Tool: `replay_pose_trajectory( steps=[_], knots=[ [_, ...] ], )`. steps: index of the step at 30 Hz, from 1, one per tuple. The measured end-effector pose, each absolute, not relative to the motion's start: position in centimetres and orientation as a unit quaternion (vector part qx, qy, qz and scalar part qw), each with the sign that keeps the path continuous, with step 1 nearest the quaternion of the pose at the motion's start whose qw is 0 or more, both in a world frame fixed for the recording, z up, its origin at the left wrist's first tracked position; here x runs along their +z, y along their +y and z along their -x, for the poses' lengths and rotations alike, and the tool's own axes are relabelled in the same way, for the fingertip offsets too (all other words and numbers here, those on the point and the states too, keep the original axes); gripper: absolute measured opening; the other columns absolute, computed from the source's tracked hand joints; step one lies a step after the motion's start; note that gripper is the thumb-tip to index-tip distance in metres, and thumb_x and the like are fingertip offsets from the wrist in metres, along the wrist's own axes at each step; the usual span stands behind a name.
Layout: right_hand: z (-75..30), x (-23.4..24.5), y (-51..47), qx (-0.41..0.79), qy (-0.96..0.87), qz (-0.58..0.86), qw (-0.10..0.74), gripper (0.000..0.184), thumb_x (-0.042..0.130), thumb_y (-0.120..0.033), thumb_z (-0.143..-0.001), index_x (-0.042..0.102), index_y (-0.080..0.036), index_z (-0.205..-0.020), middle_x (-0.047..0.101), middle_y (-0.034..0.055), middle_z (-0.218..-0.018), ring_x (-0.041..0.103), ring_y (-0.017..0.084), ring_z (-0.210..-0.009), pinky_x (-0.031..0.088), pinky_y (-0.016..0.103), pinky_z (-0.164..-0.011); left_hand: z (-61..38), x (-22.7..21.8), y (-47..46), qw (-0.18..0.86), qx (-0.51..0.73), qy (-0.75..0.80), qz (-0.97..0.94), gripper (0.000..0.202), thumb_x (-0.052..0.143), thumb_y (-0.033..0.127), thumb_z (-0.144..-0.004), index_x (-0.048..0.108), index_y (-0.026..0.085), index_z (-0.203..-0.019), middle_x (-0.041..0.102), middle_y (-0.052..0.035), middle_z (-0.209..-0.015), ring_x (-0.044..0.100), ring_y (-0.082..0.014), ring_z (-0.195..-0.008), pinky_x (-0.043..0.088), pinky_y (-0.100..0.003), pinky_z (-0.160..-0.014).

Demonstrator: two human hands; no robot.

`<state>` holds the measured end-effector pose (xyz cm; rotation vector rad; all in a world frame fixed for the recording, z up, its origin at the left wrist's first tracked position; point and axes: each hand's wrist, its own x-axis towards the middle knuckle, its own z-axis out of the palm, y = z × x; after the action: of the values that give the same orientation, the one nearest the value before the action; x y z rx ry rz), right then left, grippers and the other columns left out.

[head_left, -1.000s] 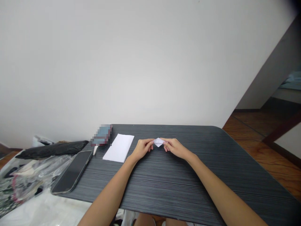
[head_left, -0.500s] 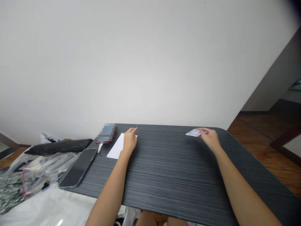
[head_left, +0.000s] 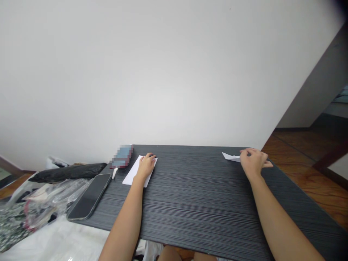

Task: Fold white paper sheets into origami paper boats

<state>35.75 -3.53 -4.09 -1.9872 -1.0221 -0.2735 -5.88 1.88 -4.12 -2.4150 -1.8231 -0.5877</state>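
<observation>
On the left part of the dark table lies white paper (head_left: 131, 176), with my left hand (head_left: 146, 165) resting over it. Its fingers are slightly bent and apart near the paper's far edge, and dark tabletop shows between them. Over toward the far right, my right hand (head_left: 252, 161) is turned with thumb and fingers curled in. A small folded white paper (head_left: 231, 157) juts out from its left side, pointed end leftward. The rest of that paper is hidden behind the hand, so the exact grip is not visible.
A phone (head_left: 91, 197) lies at the table's left edge. Beyond it are a blurred-out blue item (head_left: 122, 156) and a small white strip (head_left: 115, 173). Plastic bags (head_left: 63, 192) and a black wrapped bundle (head_left: 69, 171) sit left of the table (head_left: 195, 203). A white wall (head_left: 174, 79) rises behind.
My right hand has moved right and rotated, and the folded paper has shifted right and tilted with it. My left hand's extended finger has come down onto the paper, whose right edge now shows.
</observation>
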Motion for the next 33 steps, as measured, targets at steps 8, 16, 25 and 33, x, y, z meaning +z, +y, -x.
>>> replay_pose_trajectory(
  steps=[8, 16, 25, 33],
  knots=[
    [-34.9, -4.0, -3.3, -0.128, -0.406, 0.783, 0.454, 0.027, 0.037, -0.022, -0.068, 0.064, -0.016, -0.068, 0.06, 0.0086, -0.091, 0.04, 0.026, -0.092, 0.019, 0.044, -0.079, 5.8, -4.3, 2.0, 0.024, -0.228, -0.573, 0.787, 0.025, 0.041, 0.024, -0.08, 0.059, 0.017, -0.095, 0.055, -0.0069, -0.1, 0.054, -0.0177, -0.09, 0.04, -0.029, -0.085],
    [-34.5, -3.7, -3.3, -0.135, -0.424, 0.771, 0.455, 0.024, 0.04, -0.021, -0.067, 0.064, -0.016, -0.067, 0.06, 0.008, -0.09, 0.041, 0.024, -0.09, 0.018, 0.042, -0.075, 6.4, -1.4, -0.3, 0.004, -0.151, -0.6, 0.785, 0.052, 0.049, 0.037, -0.075, 0.039, 0.017, -0.122, 0.035, -0.0125, -0.129, 0.03, -0.0275, -0.12, 0.022, -0.048, -0.097],
    [-34.0, -3.9, -3.3, -0.113, -0.446, 0.762, 0.455, 0.024, 0.039, -0.02, -0.068, 0.063, -0.016, -0.066, 0.061, 0.0075, -0.088, 0.044, 0.023, -0.087, 0.019, 0.043, -0.075, 11.5, 2.7, -5.1, -0.185, 0.086, -0.522, 0.828, 0.087, 0.066, 0.028, -0.058, 0.018, 0.034, -0.13, -0.001, -0.0022, -0.14, -0.001, -0.0284, -0.127, 0.014, -0.046, -0.099],
    [-34.0, -3.9, -3.3, -0.09, -0.44, 0.764, 0.463, 0.024, 0.039, -0.02, -0.067, 0.062, -0.016, -0.065, 0.061, 0.0074, -0.088, 0.044, 0.023, -0.085, 0.019, 0.043, -0.074, 12.5, 1.3, -5.4, -0.187, 0.0, -0.501, 0.845, 0.056, 0.056, 0.045, -0.068, 0.044, 0.027, -0.12, 0.029, -0.0026, -0.134, 0.026, -0.024, -0.123, 0.021, -0.035, -0.1]
  ],
)
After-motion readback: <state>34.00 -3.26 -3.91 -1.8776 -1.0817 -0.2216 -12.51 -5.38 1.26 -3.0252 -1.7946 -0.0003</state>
